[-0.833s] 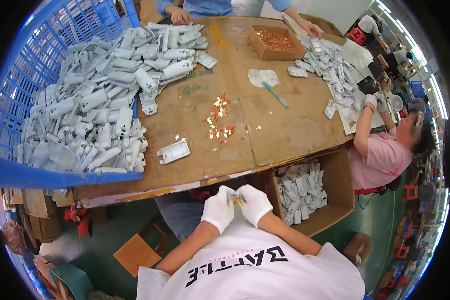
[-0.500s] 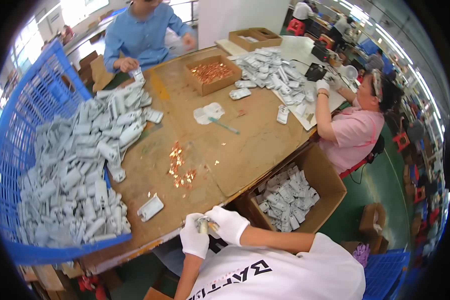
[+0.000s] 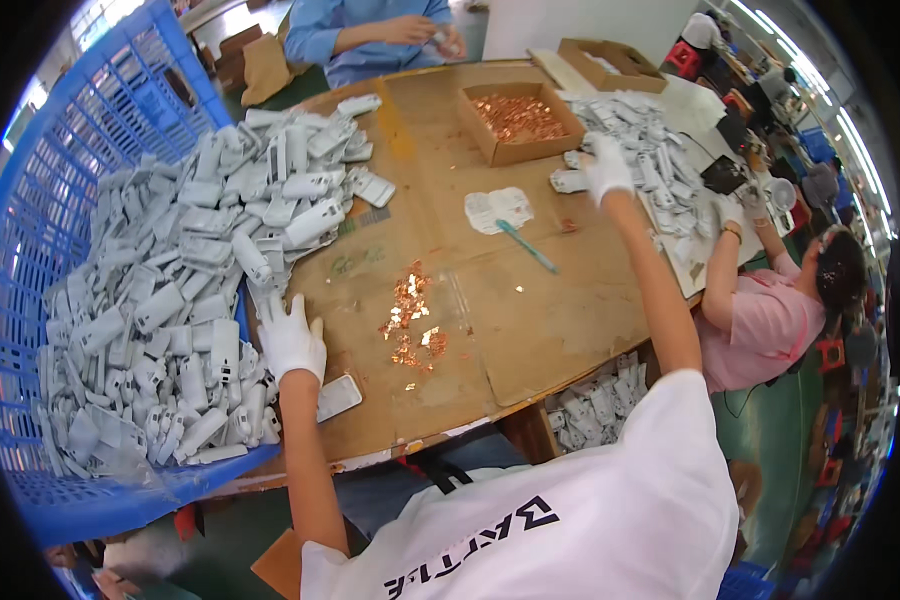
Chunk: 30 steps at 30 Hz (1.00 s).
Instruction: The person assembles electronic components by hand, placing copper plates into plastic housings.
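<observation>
Apart now, where they met near the tabletop (image 3: 560,310) edge half a second ago, are my grips. White plastic shells (image 3: 190,270) lie heaped in one blue crate (image 3: 160,500); my left grip (image 3: 292,340), fingers spread, is at the heap's right edge. My right grip (image 3: 606,170) blurs over the far-right heap (image 3: 660,150), so I cannot tell whether it has closed on one. I'd judge the work only partway: both heaps are too many to count, as are the shells in one cardboard box (image 3: 532,430) below. One lone shell (image 3: 340,398) lies beside my left wrist. Farther out: one scatter of copper pieces (image 3: 410,300), one copper-filled carton (image 3: 530,150), one pen (image 3: 528,246), one paper (image 3: 488,210), two nearby co-workers, in blue (image 3: 335,40) and pink (image 3: 760,310).
</observation>
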Motion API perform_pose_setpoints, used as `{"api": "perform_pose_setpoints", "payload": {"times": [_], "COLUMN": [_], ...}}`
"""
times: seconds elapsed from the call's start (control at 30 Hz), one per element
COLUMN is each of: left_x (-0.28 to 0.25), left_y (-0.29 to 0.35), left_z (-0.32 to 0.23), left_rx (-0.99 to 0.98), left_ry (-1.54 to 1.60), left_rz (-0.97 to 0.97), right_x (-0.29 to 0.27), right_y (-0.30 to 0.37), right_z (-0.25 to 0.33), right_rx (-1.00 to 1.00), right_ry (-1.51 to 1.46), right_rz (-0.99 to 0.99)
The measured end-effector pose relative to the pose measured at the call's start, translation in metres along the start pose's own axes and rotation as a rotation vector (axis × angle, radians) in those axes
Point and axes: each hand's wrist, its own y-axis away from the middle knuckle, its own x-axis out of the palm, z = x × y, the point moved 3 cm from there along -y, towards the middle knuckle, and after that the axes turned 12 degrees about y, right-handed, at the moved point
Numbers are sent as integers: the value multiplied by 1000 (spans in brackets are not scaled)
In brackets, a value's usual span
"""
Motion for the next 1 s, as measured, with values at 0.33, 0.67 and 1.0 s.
{"api": "perform_pose_setpoints", "payload": {"times": [0.33,0.67,1.0], "left_x": [-5,7,-3], "left_y": [-3,15,-21], "left_z": [-67,-90,-86], "left_rx": [102,206,435], "left_ry": [35,427,-71], "left_rz": [74,254,174], "right_x": [13,24,-18], "right_y": [190,207,192], "right_z": [162,172,185], "right_rx": [-784,-881,-699], "right_ry": [-377,13,268], "right_rz": [120,186,665]}}
